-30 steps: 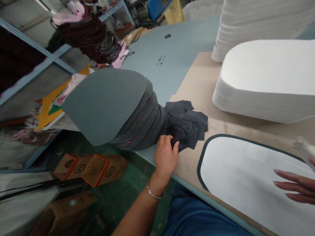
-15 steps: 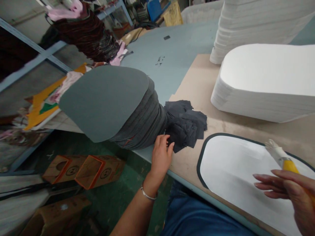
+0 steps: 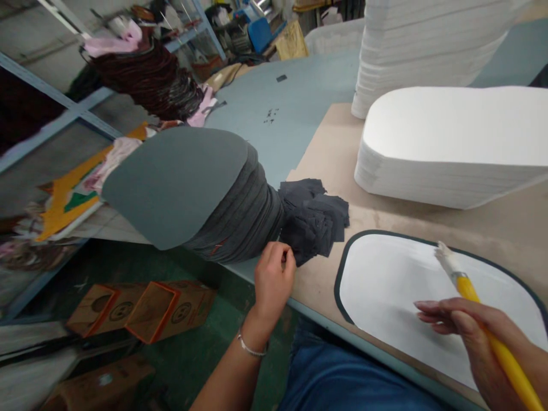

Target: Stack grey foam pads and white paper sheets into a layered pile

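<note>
My left hand (image 3: 274,274), a bracelet at its wrist, is at the table edge beside a pile of small dark fabric pieces (image 3: 314,220). Its thumb and fingertips are pinched together; what they hold, if anything, is too small to make out. Against the pile leans a tall stack of dark grey rounded sheets (image 3: 180,182). My right hand (image 3: 479,331) grips a brush (image 3: 468,288) by its yellow handle, its pale bristles over the upper edge of a white rounded panel (image 3: 385,279). A dark border shows around that panel, which lies flat on the tan board.
Behind the panel stands a thick stack of white rounded sheets (image 3: 454,131), with a taller white stack (image 3: 419,51) beyond it. Cardboard boxes (image 3: 154,311) sit on the green floor at left. A dark brown stack (image 3: 145,80) rises at the back left.
My left hand's thumb and fingers have come together, and the hand sits slightly lower off the dark pieces. My right hand has moved left over the white panel with the brush. The view has shifted slightly.
</note>
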`<state>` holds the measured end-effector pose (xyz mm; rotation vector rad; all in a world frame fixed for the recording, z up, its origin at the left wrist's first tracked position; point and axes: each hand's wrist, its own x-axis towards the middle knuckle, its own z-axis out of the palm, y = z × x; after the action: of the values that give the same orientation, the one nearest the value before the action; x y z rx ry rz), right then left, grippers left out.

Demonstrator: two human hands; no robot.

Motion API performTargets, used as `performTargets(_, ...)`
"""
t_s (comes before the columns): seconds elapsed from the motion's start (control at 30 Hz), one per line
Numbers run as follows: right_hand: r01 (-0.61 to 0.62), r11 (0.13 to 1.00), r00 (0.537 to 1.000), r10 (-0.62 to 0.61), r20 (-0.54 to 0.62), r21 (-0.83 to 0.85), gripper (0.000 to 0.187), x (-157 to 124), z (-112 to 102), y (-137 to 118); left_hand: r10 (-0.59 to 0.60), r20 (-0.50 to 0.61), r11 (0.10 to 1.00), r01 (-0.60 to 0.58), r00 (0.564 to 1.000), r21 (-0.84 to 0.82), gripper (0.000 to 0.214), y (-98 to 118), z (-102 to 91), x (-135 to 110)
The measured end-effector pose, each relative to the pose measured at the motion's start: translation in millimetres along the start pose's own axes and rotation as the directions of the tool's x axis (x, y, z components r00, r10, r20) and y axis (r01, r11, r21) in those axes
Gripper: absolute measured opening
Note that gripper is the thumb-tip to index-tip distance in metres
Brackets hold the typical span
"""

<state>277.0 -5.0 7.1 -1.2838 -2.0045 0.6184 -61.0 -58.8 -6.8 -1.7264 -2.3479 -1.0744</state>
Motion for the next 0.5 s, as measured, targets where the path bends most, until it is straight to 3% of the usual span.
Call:
performTargets(0.07,0.08,0.996,0.997,-0.08,0.0,-0.038,0.027,4,5,-11,0.093,0.016,0.995,-0.092,0.996,-0.037,0.013,27,-1.8,-5)
performTargets(0.17,0.146,0.989,0.988,-0.143,-0.063,0.04,0.023,8,20,-26,0.267,0.064,0.96,-0.259,0.962,-0.109,0.012,73,6.6,-12)
performTargets(0.27,0.128,0.982,0.99,-0.117,-0.08,0.136,0.026,9,33,-35,0.392,0.12,0.909,-0.364,0.912,-0.205,0.014,111,22.7,-20)
performTargets(0.33,0.078,0.985,0.991,-0.06,-0.12,0.152,0.019,8,34,-36,0.418,0.137,0.881,-0.363,0.898,-0.303,0.013,127,32.6,-24)
performTargets(0.4,0.038,0.988,0.983,-0.009,-0.185,0.152,0.014,7,28,-33,0.342,0.157,0.874,-0.252,0.927,-0.414,0.006,136,41.2,-26)
performTargets(0.47,0.018,0.989,0.974,0.017,-0.226,0.148,0.015,6,19,-28,0.166,0.282,0.85,0.007,0.945,-0.526,0.018,138,50.0,-25)
performTargets(0.5,0.009,0.989,0.971,0.026,-0.238,0.147,0.015,5,15,-24,0.08,0.388,0.806,0.17,0.918,-0.567,0.026,138,55.0,-24)
